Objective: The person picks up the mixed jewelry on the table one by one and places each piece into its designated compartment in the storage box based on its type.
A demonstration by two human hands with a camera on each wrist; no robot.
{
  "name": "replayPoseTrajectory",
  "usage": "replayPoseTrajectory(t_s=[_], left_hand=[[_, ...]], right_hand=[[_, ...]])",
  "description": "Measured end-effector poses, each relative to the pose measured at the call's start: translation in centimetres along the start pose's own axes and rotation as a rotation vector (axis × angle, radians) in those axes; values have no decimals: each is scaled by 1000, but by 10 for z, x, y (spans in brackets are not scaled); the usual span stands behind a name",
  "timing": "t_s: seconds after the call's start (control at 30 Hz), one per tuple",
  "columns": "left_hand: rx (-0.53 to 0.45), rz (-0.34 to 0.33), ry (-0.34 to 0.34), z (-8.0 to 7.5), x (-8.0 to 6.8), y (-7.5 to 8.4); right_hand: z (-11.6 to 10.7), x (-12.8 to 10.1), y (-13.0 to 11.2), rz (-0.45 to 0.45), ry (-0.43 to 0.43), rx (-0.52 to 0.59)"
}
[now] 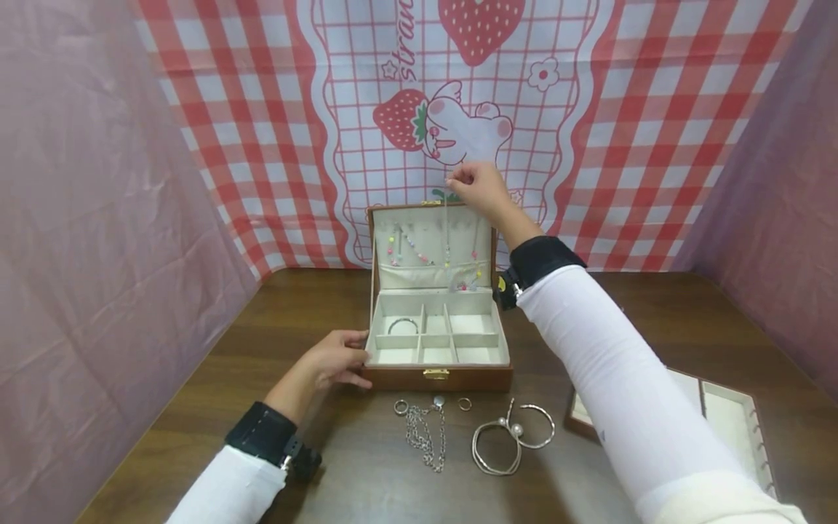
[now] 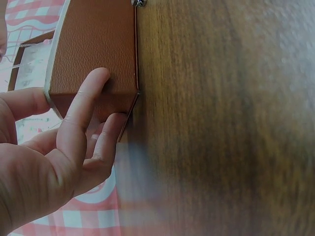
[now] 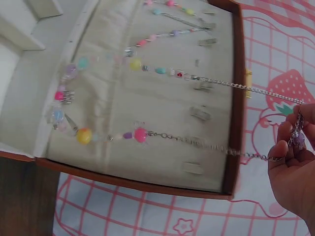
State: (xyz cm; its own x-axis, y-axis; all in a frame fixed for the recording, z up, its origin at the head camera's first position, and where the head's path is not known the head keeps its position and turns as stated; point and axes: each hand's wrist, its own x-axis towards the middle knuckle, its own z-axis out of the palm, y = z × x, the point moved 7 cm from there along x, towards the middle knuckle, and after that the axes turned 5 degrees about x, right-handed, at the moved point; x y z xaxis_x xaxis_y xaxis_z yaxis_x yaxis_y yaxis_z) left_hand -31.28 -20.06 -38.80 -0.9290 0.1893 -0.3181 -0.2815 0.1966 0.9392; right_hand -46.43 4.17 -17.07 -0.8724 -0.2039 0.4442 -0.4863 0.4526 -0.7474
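right hand (image 1: 481,188) pinches the end of a beaded necklace (image 3: 140,133) above the open lid of a brown jewellery box (image 1: 437,378), the chain hanging down against the lid's lining. left hand (image 1: 334,359) rests with relaxed fingers against the box's left front corner. on the wooden table (image 1: 655,313) before the box lie rings (image 1: 401,407), a silver chain (image 1: 424,437) and bangles (image 1: 511,440)

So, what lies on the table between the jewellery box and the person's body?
In the head view, in front of the jewellery box lie two small rings, a silver chain necklace and silver bangles, on the wooden table.
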Motion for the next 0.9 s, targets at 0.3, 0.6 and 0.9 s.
replayPoseTrajectory(t_s=[0.3,0.6,0.9], left_hand=[[-6,3,8,-1,0,-1],[-6,2,15,-2,1,-3],[-13,24,16,-3,3,-4]], right_hand=[[15,-7,14,-84,-34,-212],[30,-14,18,-223,-2,-531],[33,-18,18,-318,107,-645]])
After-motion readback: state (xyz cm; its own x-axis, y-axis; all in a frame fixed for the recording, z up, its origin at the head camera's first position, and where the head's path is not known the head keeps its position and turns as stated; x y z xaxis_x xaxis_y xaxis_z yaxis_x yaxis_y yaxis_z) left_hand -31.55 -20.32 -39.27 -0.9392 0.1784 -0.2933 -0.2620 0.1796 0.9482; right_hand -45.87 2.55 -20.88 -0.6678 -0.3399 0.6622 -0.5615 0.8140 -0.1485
